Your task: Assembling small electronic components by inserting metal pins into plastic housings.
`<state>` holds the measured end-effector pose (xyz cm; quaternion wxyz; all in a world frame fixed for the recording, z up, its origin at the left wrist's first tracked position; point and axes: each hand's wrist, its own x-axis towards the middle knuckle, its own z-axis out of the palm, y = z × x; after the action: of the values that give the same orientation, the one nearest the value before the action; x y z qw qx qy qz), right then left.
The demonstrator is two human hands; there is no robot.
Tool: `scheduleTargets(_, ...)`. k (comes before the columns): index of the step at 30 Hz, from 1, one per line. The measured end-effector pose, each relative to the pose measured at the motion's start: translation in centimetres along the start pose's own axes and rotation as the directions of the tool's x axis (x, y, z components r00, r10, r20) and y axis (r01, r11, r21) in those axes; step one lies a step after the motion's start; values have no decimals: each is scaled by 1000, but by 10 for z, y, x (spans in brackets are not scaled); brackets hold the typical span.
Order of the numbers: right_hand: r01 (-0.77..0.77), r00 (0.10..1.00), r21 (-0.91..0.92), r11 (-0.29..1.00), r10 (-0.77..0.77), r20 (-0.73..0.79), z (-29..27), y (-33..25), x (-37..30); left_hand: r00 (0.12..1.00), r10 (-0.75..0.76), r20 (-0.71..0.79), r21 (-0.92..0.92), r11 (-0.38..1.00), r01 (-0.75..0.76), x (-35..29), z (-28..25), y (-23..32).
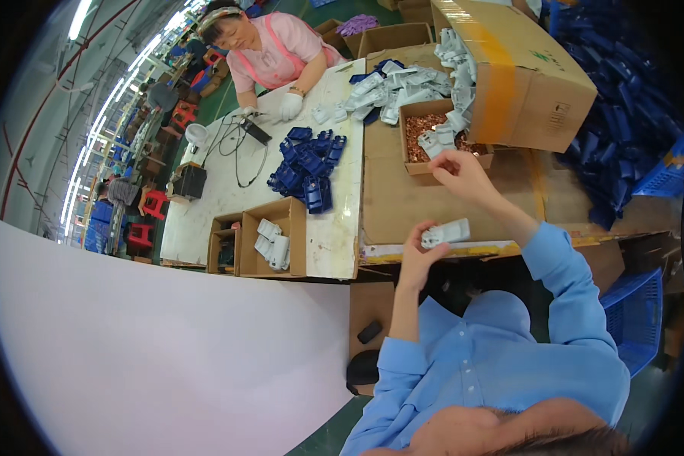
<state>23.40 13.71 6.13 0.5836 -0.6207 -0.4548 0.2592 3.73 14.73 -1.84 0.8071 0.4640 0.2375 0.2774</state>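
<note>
My left hand grips a pale grey plastic housing at its left end, close to the table's front edge. My right hand is at the front rim of a small cardboard box holding many small copper-coloured parts. Its fingertips are pinched together, and whatever is between them is too small to make out. Two or so grey housings lie on the copper parts, just beyond those fingers. Behind the box, a heap of similar grey housings spreads across the table.
A large tipped carton spills grey housings. Dark blue housings are piled at right, with more on the white table. A divided cardboard box stands front left. Opposite, a co-worker's gloved hand rests near a cabled black device.
</note>
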Motion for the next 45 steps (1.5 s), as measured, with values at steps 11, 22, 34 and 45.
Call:
scheduleTargets(11, -317, 948, 293, 902, 297, 113, -61, -13, -170, 886, -257, 386, -295, 875, 383, -110, 61, -105)
scheduleTargets(22, -407, 908, 434, 804, 405, 103, -42, 15, -228, 991, -48, -126, 150, 986, 67, -147, 45, -138)
scheduleTargets(34, -456, 890, 379, 805, 420, 178, -16, 24, -235, 964, 101, -247, 254, 967, -37, -150, 33, -108)
scheduleTargets(45, -385, 922, 330, 862, 373, 100, -42, 9, -229, 963, -243, -117, -59, 970, 238, -118, 51, -145)
